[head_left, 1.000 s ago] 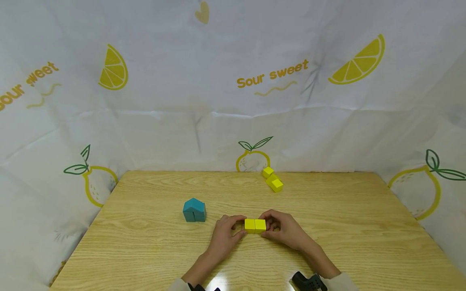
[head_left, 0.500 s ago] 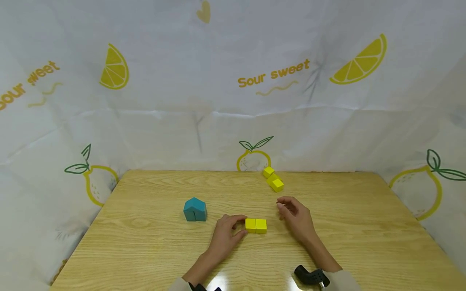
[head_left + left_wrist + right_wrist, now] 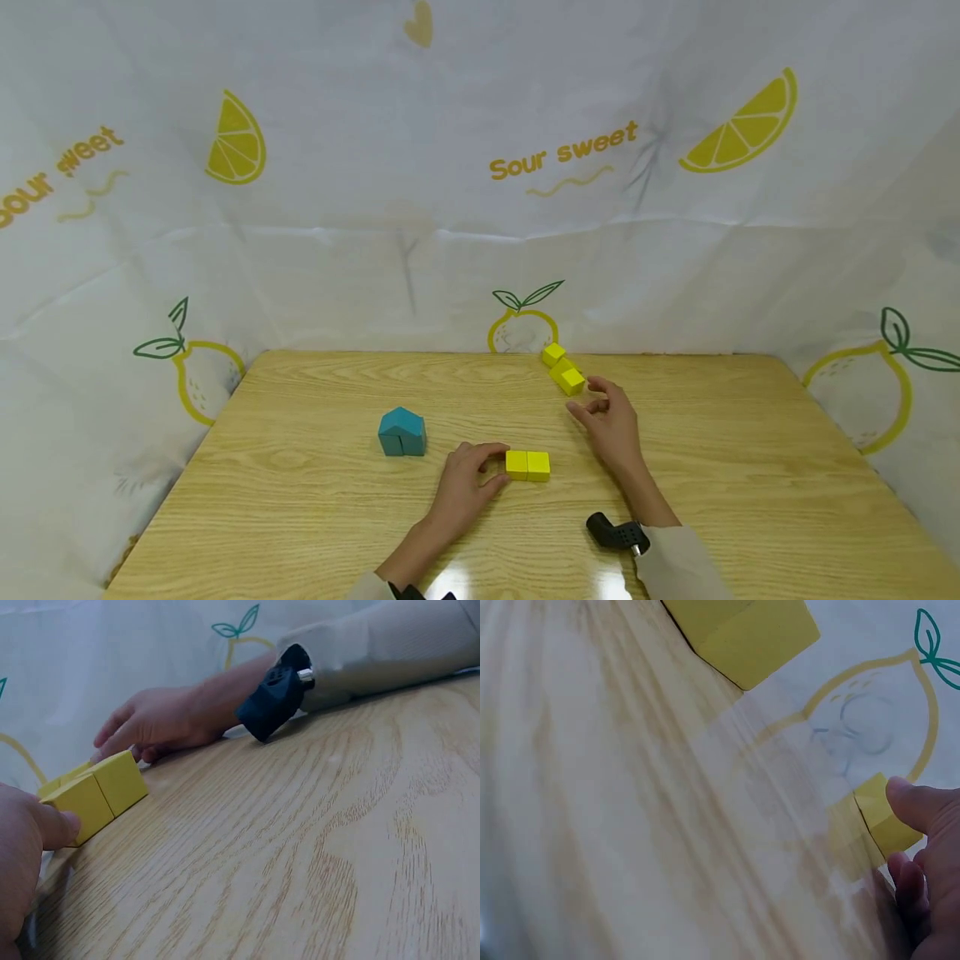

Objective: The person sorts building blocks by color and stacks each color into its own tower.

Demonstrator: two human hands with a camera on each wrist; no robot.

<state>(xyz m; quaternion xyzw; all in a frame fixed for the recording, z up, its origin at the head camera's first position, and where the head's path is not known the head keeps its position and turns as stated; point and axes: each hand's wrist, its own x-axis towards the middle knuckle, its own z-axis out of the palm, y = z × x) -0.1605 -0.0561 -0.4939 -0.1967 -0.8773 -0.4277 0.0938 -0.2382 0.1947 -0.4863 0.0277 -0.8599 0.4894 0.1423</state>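
Two yellow blocks (image 3: 527, 466) lie side by side on the wooden table. My left hand (image 3: 459, 486) pinches the left one between thumb and forefinger at its left end; the left wrist view shows the thumb on the face of that yellow block (image 3: 82, 810). Farther back, my right hand (image 3: 613, 425) holds nothing, thumb and forefinger apart. Its fingertips are right beside the nearest yellow block (image 3: 572, 382) of a small loose group. In the right wrist view the thumb overlaps a yellow block (image 3: 883, 825).
Left of my left hand stands a small house shape of teal blocks (image 3: 401, 432) with a peaked top. Another yellow block (image 3: 553, 354) of the group lies close to the table's back edge. A lemon-print white cloth (image 3: 450, 275) hangs behind the table (image 3: 315, 500).
My right hand has let go of the right end of the yellow pair and moved back to the loose yellow group. The left hand has stayed at the pair.
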